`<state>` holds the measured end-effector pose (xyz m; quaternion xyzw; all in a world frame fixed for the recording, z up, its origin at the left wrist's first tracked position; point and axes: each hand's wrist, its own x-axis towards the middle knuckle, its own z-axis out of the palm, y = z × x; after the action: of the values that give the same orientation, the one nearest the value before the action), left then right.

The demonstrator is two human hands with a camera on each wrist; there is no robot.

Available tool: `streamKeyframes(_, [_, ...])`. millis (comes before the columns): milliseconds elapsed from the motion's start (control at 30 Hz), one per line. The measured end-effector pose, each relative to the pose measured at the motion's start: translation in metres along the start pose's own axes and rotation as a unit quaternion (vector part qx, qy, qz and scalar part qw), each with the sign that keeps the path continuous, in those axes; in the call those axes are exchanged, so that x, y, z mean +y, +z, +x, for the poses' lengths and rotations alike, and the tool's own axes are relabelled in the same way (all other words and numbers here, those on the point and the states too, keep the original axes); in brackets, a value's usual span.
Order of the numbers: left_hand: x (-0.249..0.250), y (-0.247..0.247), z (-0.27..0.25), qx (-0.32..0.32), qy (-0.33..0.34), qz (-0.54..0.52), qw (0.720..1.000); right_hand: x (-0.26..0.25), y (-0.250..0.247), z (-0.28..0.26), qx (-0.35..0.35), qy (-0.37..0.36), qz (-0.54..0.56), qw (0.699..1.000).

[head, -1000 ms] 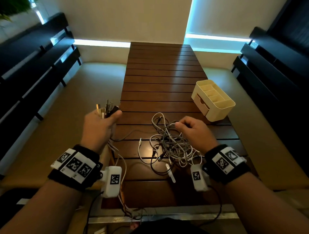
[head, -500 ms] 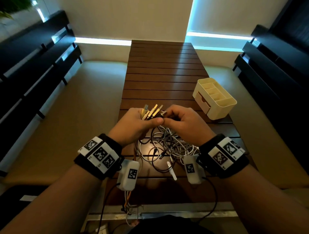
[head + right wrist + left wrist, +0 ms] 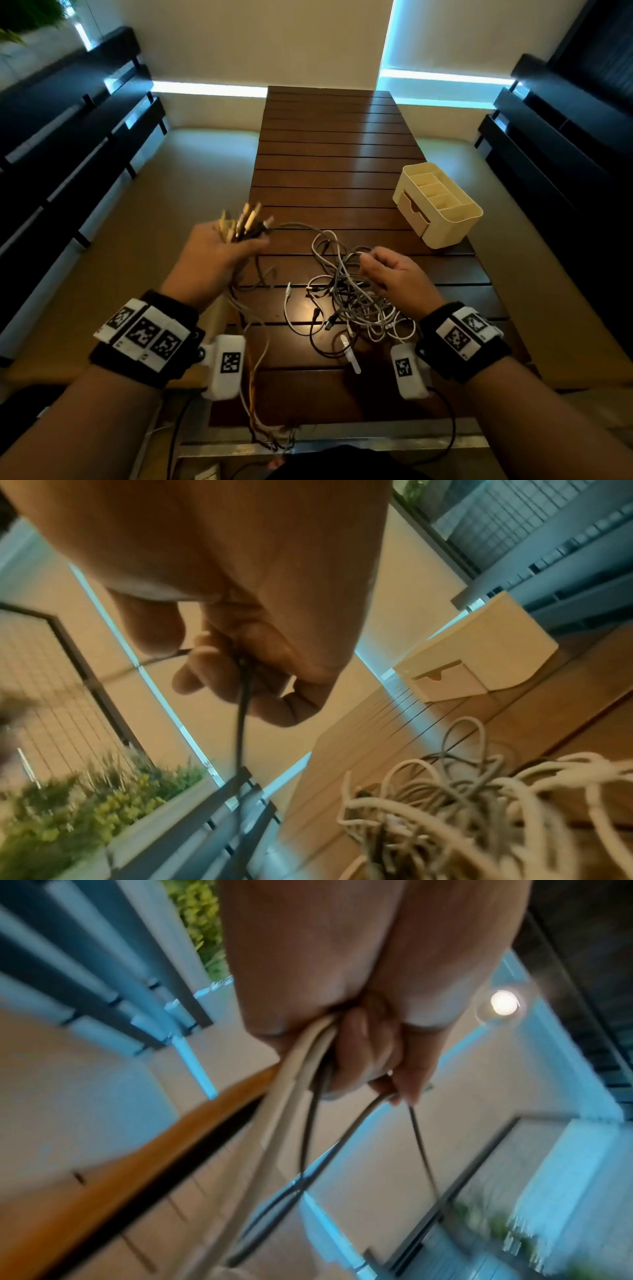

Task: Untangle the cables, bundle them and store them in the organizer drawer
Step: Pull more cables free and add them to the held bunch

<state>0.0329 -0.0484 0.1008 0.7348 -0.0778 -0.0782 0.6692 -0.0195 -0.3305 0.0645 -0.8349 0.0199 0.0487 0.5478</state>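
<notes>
My left hand (image 3: 219, 253) grips a bunch of cable ends (image 3: 245, 222) with their plugs sticking up, above the table's left edge; the cables (image 3: 301, 1096) run down out of its fist. A tangle of white, grey and black cables (image 3: 346, 301) lies on the slatted wooden table (image 3: 329, 154) between my hands. Over the tangle's right side, my right hand (image 3: 394, 274) pinches a dark cable (image 3: 244, 696) between thumb and fingers. The cream organizer (image 3: 442, 205), its small front drawer (image 3: 412, 214) closed, stands at the table's right edge.
Dark benches (image 3: 68, 144) run along both sides of the room. Some held cables hang off the table's near edge (image 3: 274, 442). A loose white plug (image 3: 351, 354) lies in front of the tangle. The far half of the table is bare wood.
Half a second ago both hands met over the tangle at the plug bunch. Now the left hand has carried the bunch out leftward and the right hand has dropped back to the tangle, holding a cable.
</notes>
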Motion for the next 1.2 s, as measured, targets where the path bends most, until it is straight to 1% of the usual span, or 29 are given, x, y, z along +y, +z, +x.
streamKeyframes(33, [-0.007,-0.002,-0.001,0.000,-0.023,0.088,0.996,-0.005,0.000,0.000,0.012,-0.005,0.004,1.000])
streamKeyframes(67, [-0.013,-0.002,-0.001,0.001,-0.044,0.147,0.988,-0.012,0.001,0.001,0.026,-0.016,0.005,1.000])
streamKeyframes(100, [-0.018,-0.001,-0.002,0.007,-0.056,0.161,0.985,-0.021,0.000,0.002,0.040,-0.031,-0.008,0.999])
streamKeyframes(133, [-0.022,-0.001,-0.002,0.026,-0.053,0.145,0.988,-0.030,-0.001,0.003,0.050,-0.045,-0.038,0.997])
streamKeyframes(200, [-0.020,-0.001,-0.003,0.077,-0.020,0.093,0.993,-0.045,-0.005,0.004,0.048,-0.070,-0.122,0.989])
streamKeyframes(233, [-0.015,0.001,-0.005,0.087,0.002,0.082,0.993,-0.050,-0.006,0.003,0.031,-0.076,-0.156,0.984])
streamKeyframes(267, [-0.011,0.004,-0.007,0.080,0.025,0.094,0.992,-0.055,-0.005,0.001,0.004,-0.079,-0.178,0.981])
streamKeyframes(300, [-0.005,0.010,-0.010,0.053,0.046,0.117,0.991,-0.059,-0.004,0.000,-0.026,-0.081,-0.189,0.978])
streamKeyframes(333, [0.003,0.019,-0.015,0.010,0.061,0.132,0.989,-0.064,-0.001,-0.002,-0.053,-0.085,-0.192,0.976])
streamKeyframes(367, [0.008,0.029,-0.019,-0.043,0.065,0.131,0.988,-0.068,0.003,-0.004,-0.073,-0.090,-0.188,0.975])
streamKeyframes(433, [0.014,0.045,-0.024,-0.132,0.049,0.087,0.986,-0.075,0.009,-0.006,-0.085,-0.110,-0.167,0.976])
streamKeyframes(467, [0.014,0.050,-0.024,-0.154,0.043,0.064,0.985,-0.078,0.010,-0.008,-0.082,-0.119,-0.154,0.977])
streamKeyframes(500, [0.014,0.052,-0.024,-0.157,0.048,0.061,0.985,-0.081,0.009,-0.009,-0.076,-0.127,-0.140,0.979])
streamKeyframes(600, [0.014,0.047,-0.020,-0.114,0.073,0.071,0.988,-0.077,0.000,-0.012,-0.078,-0.129,-0.105,0.983])
streamKeyframes(633, [0.016,0.045,-0.018,-0.090,0.073,0.036,0.993,-0.071,-0.005,-0.012,-0.079,-0.119,-0.092,0.985])
streamKeyframes(667, [0.018,0.041,-0.016,-0.060,0.070,-0.020,0.996,-0.062,-0.009,-0.013,-0.076,-0.104,-0.083,0.988])
streamKeyframes(733, [0.024,0.029,-0.013,0.002,0.054,-0.124,0.991,-0.041,-0.015,-0.015,-0.065,-0.061,-0.086,0.992])
streamKeyframes(767, [0.025,0.022,-0.011,0.029,0.044,-0.136,0.989,-0.030,-0.015,-0.016,-0.056,-0.038,-0.093,0.993])
streamKeyframes(800, [0.024,0.016,-0.010,0.041,0.037,-0.117,0.992,-0.021,-0.015,-0.018,-0.044,-0.018,-0.097,0.994])
streamKeyframes(833, [0.022,0.012,-0.008,0.039,0.028,-0.065,0.997,-0.014,-0.015,-0.019,-0.028,-0.007,-0.097,0.995])
streamKeyframes(867, [0.021,0.010,-0.008,0.021,0.009,0.029,0.999,-0.012,-0.015,-0.020,-0.007,-0.004,-0.094,0.996])
streamKeyframes(900, [0.018,0.011,-0.008,-0.010,-0.016,0.140,0.990,-0.013,-0.015,-0.020,0.016,-0.009,-0.093,0.995])
streamKeyframes(933, [0.015,0.013,-0.009,-0.041,-0.037,0.227,0.972,-0.018,-0.015,-0.020,0.035,-0.019,-0.097,0.995])
streamKeyframes(967, [0.013,0.016,-0.010,-0.055,-0.046,0.270,0.960,-0.026,-0.017,-0.019,0.044,-0.030,-0.107,0.993])
streamKeyframes(1000, [0.012,0.019,-0.011,-0.045,-0.042,0.271,0.960,-0.035,-0.018,-0.019,0.044,-0.041,-0.124,0.991])
streamKeyframes(1033, [0.011,0.021,-0.010,-0.021,-0.029,0.254,0.966,-0.044,-0.020,-0.019,0.037,-0.049,-0.148,0.987])
streamKeyframes(1100, [0.014,0.025,-0.009,0.047,0.029,0.227,0.972,-0.058,-0.021,-0.018,-0.001,-0.052,-0.209,0.977])
streamKeyframes(1133, [0.017,0.029,-0.010,0.062,0.066,0.226,0.970,-0.063,-0.019,-0.018,-0.025,-0.049,-0.236,0.970])
streamKeyframes(1200, [0.026,0.042,-0.015,0.053,0.124,0.215,0.967,-0.072,-0.013,-0.018,-0.068,-0.047,-0.271,0.959])
